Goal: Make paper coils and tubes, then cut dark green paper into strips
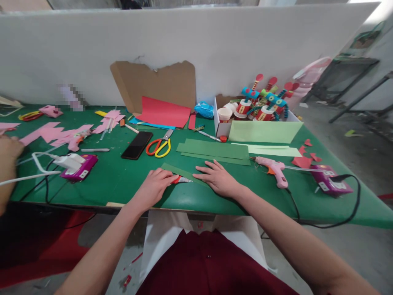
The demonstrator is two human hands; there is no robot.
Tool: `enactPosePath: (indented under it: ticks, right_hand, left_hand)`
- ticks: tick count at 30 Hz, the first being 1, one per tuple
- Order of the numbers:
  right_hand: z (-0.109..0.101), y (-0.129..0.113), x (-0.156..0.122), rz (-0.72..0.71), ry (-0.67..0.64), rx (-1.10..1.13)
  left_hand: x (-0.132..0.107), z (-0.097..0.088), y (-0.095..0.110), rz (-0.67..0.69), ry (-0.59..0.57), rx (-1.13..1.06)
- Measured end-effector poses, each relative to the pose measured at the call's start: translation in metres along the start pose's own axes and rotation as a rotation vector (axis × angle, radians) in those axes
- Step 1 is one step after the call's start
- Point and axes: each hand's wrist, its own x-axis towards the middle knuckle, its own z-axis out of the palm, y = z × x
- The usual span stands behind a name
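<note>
My left hand [155,186] is closed around a utility knife [175,179] with a red handle. Its blade points right and lies along a narrow green paper strip [175,169] on the table. My right hand [219,180] rests flat with spread fingers over the strip's right end, covering part of it. Beyond my right hand lie several larger green paper pieces [215,150], overlapping. Scissors [159,144] with one red and one yellow handle lie to their left, beside a black phone [137,145].
A pink glue gun [273,169] and purple power strip [331,180] with cables sit right. A white box [221,130] holds paper-cup figures. Red paper [166,112] leans on cardboard [156,82]. Left are another power strip [80,167], pink paper [52,133] and another person's hand [10,149].
</note>
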Motion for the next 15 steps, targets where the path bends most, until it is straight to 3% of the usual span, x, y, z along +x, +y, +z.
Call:
enactPosePath:
  ticks: [15]
  right_hand:
    - [-0.004,0.004,-0.001,0.008,0.017,0.049]
  left_hand:
    - [0.003,-0.002,0.013,0.027,-0.058,-0.009]
